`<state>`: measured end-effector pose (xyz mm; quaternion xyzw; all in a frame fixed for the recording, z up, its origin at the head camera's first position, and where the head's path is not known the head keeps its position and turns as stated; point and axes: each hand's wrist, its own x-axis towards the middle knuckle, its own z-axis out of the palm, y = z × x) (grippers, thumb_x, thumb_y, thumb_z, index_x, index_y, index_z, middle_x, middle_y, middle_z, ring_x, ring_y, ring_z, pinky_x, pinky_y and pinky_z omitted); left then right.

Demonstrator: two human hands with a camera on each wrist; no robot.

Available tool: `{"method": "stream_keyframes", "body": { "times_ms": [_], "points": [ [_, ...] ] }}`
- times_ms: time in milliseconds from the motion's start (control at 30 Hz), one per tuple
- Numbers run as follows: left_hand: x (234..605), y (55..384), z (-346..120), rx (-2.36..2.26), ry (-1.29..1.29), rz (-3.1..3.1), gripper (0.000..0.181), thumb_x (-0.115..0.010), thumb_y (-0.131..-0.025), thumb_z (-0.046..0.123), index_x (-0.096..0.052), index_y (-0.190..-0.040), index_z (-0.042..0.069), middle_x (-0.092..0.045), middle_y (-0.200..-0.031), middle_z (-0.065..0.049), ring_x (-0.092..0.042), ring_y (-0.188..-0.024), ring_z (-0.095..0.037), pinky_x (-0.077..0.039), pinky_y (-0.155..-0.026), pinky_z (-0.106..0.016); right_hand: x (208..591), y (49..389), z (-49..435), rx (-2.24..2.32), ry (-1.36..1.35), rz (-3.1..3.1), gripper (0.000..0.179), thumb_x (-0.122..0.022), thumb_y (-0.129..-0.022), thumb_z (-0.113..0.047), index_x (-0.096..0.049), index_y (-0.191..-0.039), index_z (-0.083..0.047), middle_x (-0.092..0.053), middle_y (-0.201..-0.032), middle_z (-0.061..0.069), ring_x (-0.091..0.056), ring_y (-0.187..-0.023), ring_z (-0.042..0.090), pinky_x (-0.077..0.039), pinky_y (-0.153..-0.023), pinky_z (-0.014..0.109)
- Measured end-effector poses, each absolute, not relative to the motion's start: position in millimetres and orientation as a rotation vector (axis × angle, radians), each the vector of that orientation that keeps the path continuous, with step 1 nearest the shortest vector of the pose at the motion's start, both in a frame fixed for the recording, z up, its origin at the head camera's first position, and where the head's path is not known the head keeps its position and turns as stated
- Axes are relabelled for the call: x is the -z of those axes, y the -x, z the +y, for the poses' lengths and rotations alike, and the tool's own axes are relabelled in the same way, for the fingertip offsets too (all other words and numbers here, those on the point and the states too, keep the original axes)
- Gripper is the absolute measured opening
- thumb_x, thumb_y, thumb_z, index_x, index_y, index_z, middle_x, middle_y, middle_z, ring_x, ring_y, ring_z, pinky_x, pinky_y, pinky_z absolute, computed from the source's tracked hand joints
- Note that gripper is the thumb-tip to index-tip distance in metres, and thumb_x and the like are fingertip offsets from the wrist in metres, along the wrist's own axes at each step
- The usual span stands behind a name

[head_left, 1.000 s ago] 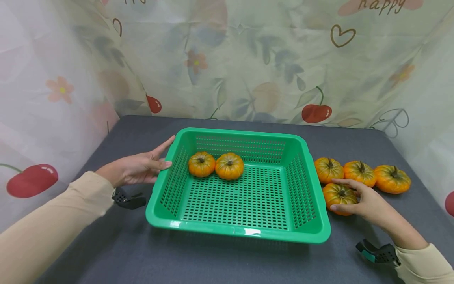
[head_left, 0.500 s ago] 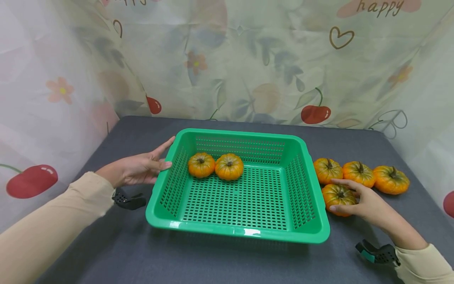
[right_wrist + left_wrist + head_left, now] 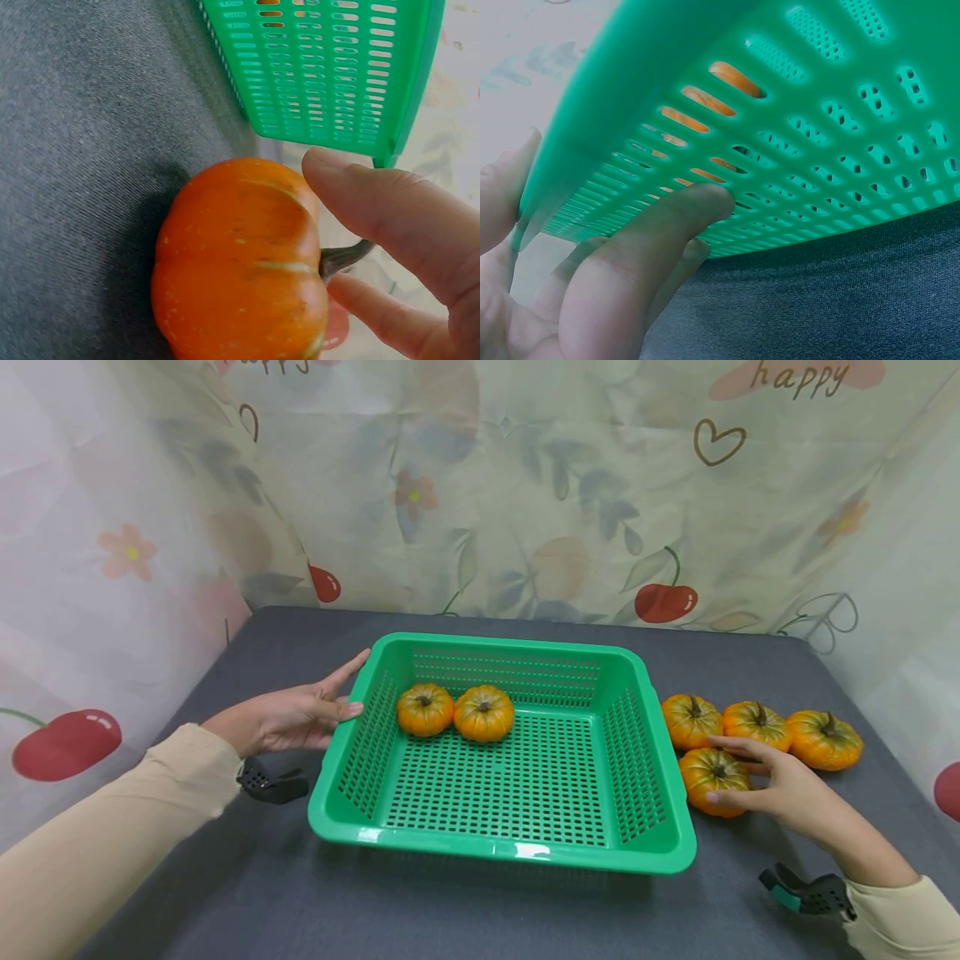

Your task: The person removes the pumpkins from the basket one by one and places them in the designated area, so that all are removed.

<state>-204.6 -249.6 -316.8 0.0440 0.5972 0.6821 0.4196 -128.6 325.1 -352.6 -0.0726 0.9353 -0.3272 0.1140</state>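
A green plastic basket with slotted walls stands on the table, tilted slightly in view. Two small orange pumpkins sit side by side in its back left part. My left hand holds the basket's left rim, with fingers against the outer wall in the left wrist view. To the basket's right, my right hand hovers around a small pumpkin, thumb and fingers spread loosely beside its stem. That pumpkin rests on the cloth in the right wrist view; any contact with the fingertips is unclear.
Behind the right hand, three more pumpkins form a row along the right side. The nearest of them sits close to the basket wall. Dark grey cloth covers the table, and printed curtains enclose its back and sides.
My right hand has shifted slightly right, its thumb and fingers drawing back a little from the front pumpkin. The left hand and the basket stay in place.
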Motion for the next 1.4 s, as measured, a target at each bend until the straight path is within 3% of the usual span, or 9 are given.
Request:
{"method": "stream_keyframes", "body": {
  "times_ms": [333, 633, 733, 867, 1100, 1400],
  "points": [
    [317, 204, -249, -1.709, -0.111, 1.496, 0.089, -0.047, -0.102, 0.008, 0.014, -0.145, 0.058, 0.010, -0.162, -0.015, -0.058, -0.119, -0.031, -0.052, -0.095, -0.049, 345, 128, 331, 0.925, 0.214, 2.755, 0.075, -0.072, -0.088, -0.029, -0.036, -0.146, 0.003, -0.042, -0.141, 0.033, -0.044, -0.122, 0.052, -0.049, -0.087, 0.061],
    [317, 204, -249, -1.705, -0.114, 1.504, 0.089, -0.047, -0.102, 0.008, 0.012, -0.145, 0.059, 0.010, -0.162, -0.014, -0.057, -0.121, -0.031, -0.051, -0.096, -0.050, 335, 130, 333, 0.955, 0.230, 2.732, 0.071, -0.069, -0.091, -0.026, -0.034, -0.145, 0.005, -0.042, -0.143, 0.031, -0.044, -0.125, 0.047, -0.056, -0.080, 0.034],
    [316, 204, -249, -1.704, -0.116, 1.504, 0.090, -0.048, -0.102, 0.008, 0.012, -0.145, 0.059, 0.010, -0.162, -0.014, -0.057, -0.121, -0.032, -0.050, -0.097, -0.050, 331, 131, 334, 0.995, 0.233, 2.722, 0.069, -0.068, -0.092, -0.026, -0.035, -0.145, 0.003, -0.044, -0.142, 0.029, -0.056, -0.118, 0.016, -0.055, -0.076, 0.023],
    [316, 205, -249, -1.704, -0.126, 1.499, 0.090, -0.047, -0.102, 0.008, 0.015, -0.146, 0.057, 0.010, -0.162, -0.014, -0.056, -0.123, -0.032, -0.050, -0.097, -0.051, 326, 131, 334, 1.067, 0.244, 2.718, 0.067, -0.068, -0.092, -0.026, -0.036, -0.145, 0.001, -0.047, -0.141, 0.022, -0.045, -0.101, -0.021, -0.054, -0.075, 0.017],
    [316, 205, -249, -1.705, -0.121, 1.496, 0.089, -0.047, -0.102, 0.008, 0.014, -0.146, 0.057, 0.010, -0.162, -0.015, -0.057, -0.122, -0.032, -0.050, -0.097, -0.051, 319, 134, 328, 1.189, 0.272, 2.750, 0.058, -0.066, -0.094, -0.023, -0.040, -0.144, -0.008, -0.048, -0.129, -0.018, -0.051, -0.103, -0.017, -0.054, -0.075, 0.017],
    [316, 204, -250, -1.709, -0.122, 1.489, 0.089, -0.046, -0.102, 0.008, 0.015, -0.146, 0.057, 0.009, -0.162, -0.015, -0.057, -0.121, -0.032, -0.050, -0.096, -0.051, 300, 137, 303, 1.309, 0.290, 2.804, 0.052, -0.066, -0.094, -0.023, -0.046, -0.141, -0.022, -0.052, -0.130, -0.022, -0.050, -0.111, -0.016, -0.052, -0.077, 0.011]
  ]
}}
